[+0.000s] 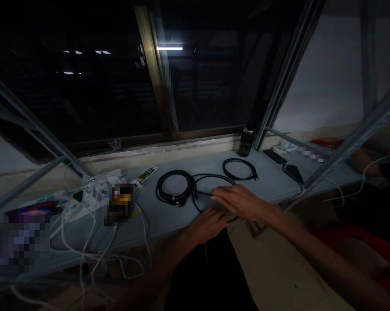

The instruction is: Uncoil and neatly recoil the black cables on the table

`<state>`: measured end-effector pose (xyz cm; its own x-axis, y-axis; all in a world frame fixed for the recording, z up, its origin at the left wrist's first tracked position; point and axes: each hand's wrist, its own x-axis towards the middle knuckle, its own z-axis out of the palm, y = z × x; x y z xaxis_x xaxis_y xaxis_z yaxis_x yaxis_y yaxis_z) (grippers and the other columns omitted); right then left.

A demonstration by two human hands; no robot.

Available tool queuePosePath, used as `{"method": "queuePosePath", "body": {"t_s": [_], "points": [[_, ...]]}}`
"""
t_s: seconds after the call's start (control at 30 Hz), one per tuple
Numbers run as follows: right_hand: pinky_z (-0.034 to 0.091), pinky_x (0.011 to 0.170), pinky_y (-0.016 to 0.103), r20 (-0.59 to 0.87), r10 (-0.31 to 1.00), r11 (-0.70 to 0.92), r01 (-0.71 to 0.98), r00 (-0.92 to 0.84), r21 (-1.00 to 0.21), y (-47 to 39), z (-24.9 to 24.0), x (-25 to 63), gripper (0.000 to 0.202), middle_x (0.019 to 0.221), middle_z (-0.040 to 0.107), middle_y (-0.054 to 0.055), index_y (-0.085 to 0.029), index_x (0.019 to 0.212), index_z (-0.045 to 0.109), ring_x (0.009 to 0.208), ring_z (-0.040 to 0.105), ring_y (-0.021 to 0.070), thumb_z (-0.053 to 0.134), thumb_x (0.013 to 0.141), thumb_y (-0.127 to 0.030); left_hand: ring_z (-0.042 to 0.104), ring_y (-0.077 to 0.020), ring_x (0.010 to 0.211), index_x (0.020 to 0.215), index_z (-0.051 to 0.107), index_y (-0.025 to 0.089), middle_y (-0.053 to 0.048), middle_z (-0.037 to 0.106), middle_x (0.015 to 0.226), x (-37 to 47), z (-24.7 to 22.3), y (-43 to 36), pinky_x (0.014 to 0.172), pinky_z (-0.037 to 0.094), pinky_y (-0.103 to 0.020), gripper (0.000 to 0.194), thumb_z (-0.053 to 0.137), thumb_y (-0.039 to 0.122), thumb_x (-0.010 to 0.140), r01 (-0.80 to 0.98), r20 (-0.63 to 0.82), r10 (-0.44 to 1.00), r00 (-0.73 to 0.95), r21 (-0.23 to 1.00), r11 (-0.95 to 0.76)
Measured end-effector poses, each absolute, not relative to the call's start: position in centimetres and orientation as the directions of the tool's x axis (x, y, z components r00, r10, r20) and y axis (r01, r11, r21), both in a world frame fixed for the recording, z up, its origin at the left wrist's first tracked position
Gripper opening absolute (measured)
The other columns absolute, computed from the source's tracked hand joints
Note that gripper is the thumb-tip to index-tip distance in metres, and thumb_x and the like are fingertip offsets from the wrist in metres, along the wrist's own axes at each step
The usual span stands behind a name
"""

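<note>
Three loops of black cable lie on the grey table. A thick coil (158, 190) with its plug ends at the front is left of my hands. A smaller coil (238, 160) rests further back to the right. Between them is a looser black loop (211, 175), and both hands are at its near right side. My right hand (238, 201) has its fingers together over the loop's cable. My left hand (211, 223) is just below it, fingers bent at the loop's near edge. What the fingertips hold is too dark to make out.
A dark bottle (246, 140) stands by the window sill. White cables and a power strip (100, 185) crowd the left, some cables hanging over the front edge. Phones (275, 156) lie at the right, beyond a metal post. A person's arm (365, 160) is at the far right.
</note>
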<state>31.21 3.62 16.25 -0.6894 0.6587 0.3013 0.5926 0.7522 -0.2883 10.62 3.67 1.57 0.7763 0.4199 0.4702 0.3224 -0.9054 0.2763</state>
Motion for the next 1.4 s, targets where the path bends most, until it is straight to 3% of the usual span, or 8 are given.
{"method": "queuePosePath", "body": {"t_s": [0.2, 0.43, 0.63, 0.8, 0.87, 1.07, 1.23, 1.4], "points": [[0.064, 0.098, 0.036, 0.301, 0.746, 0.665, 0.639, -0.594, -0.387, -0.1, 5.2, 33.1, 0.037, 0.13, 0.077, 0.009, -0.029, 0.153, 0.07, 0.111, 0.078, 0.0243, 0.046, 0.126, -0.038, 0.071, -0.031, 0.123, 0.125, 0.076, 0.021, -0.012, 0.079, 0.126, 6.4, 0.9, 1.6, 0.114, 0.051, -0.049, 0.014, 0.069, 0.027, 0.114, 0.445, 0.506, 0.526, 0.684, 0.282, -0.85], [0.063, 0.113, 0.053, 0.411, 0.774, 0.592, 0.781, -0.482, -0.197, -2.2, 0.6, 38.7, 0.046, 0.138, 0.074, 0.015, -0.028, 0.161, 0.066, 0.123, 0.075, 0.0328, 0.065, 0.116, -0.04, 0.067, -0.0273, 0.125, 0.12, 0.073, 0.023, -0.01, 0.074, 0.132, 2.3, 1.2, -0.5, 0.106, 0.054, -0.044, 0.008, 0.072, 0.019, 0.112, 0.547, 0.653, 0.554, 0.516, 0.247, -0.8], [0.062, 0.113, 0.056, 0.51, 0.754, 0.568, 0.801, -0.414, -0.189, -1.7, -0.6, 41.4, 0.044, 0.137, 0.073, 0.017, -0.025, 0.157, 0.067, 0.124, 0.074, 0.0353, 0.061, 0.117, -0.043, 0.069, -0.0259, 0.13, 0.118, 0.066, 0.023, -0.012, 0.074, 0.135, 0.1, 2.0, 0.5, 0.113, 0.057, -0.046, 0.017, 0.049, 0.025, 0.12, 0.411, 0.641, 0.676, 0.363, 0.541, -0.733], [0.057, 0.12, 0.062, 0.511, 0.76, 0.573, 0.785, -0.401, -0.236, -0.3, -1.2, 39.4, 0.084, 0.146, 0.067, 0.019, -0.025, 0.173, 0.052, 0.138, 0.066, 0.0417, 0.081, 0.104, -0.063, 0.071, -0.0259, 0.128, 0.118, 0.062, 0.022, -0.013, 0.075, 0.131, 2.1, 2.5, 1.8, 0.115, 0.055, -0.045, 0.024, 0.042, 0.034, 0.123, 0.222, 0.516, 0.792, 0.328, 0.773, -0.595], [0.057, 0.121, 0.062, 0.5, 0.746, 0.602, 0.767, -0.44, -0.222, 0.6, -1.3, 38.8, 0.084, 0.147, 0.066, 0.02, -0.024, 0.168, 0.057, 0.138, 0.066, 0.0424, 0.086, 0.099, -0.062, 0.071, -0.0257, 0.124, 0.119, 0.062, 0.022, -0.013, 0.075, 0.127, 2.9, 2.7, 2.4, 0.113, 0.053, -0.043, 0.028, 0.041, 0.039, 0.124, 0.192, 0.458, 0.825, 0.332, 0.824, -0.534], [0.062, 0.099, 0.054, 0.483, 0.677, 0.68, 0.723, -0.556, -0.122, 2.2, -0.6, 38.9, 0.026, 0.121, 0.068, 0.016, -0.02, 0.119, 0.072, 0.111, 0.067, 0.0343, 0.066, 0.094, -0.014, 0.063, -0.0232, 0.099, 0.112, 0.06, 0.021, -0.01, 0.066, 0.108, 2.6, 2.9, 3.2, 0.094, 0.051, -0.036, 0.039, 0.039, 0.052, 0.123, 0.273, 0.404, 0.824, 0.397, 0.805, -0.527], [0.059, 0.083, 0.037, 0.562, 0.728, 0.669, 0.583, -0.392, -0.46, 1.1, 3.2, 37.7, 0.007, 0.102, 0.064, 0.011, -0.022, 0.102, 0.066, 0.095, 0.065, 0.0264, 0.062, 0.107, -0.026, 0.06, -0.026, 0.1, 0.108, 0.061, 0.02, -0.01, 0.064, 0.106, 1.5, 4.8, 3.5, 0.093, 0.049, -0.037, 0.056, 0.056, 0.076, 0.11, 0.273, 0.51, 0.712, 0.482, 0.685, -0.675], [0.047, 0.063, 0.028, 0.453, 0.887, 0.436, 0.488, -0.089, -0.756, 0.9, 9.9, 37.5, 0.057, 0.07, 0.049, 0.0, -0.022, 0.078, 0.057, 0.065, 0.049, 0.0164, 0.086, 0.098, -0.067, 0.056, -0.0199, 0.083, 0.092, 0.058, 0.02, -0.005, 0.058, 0.088, 1.8, 10.2, 5.6, 0.079, 0.046, -0.032, 0.057, 0.068, 0.075, 0.104, 0.245, 0.526, 0.763, 0.377, 0.738, -0.629]]}}
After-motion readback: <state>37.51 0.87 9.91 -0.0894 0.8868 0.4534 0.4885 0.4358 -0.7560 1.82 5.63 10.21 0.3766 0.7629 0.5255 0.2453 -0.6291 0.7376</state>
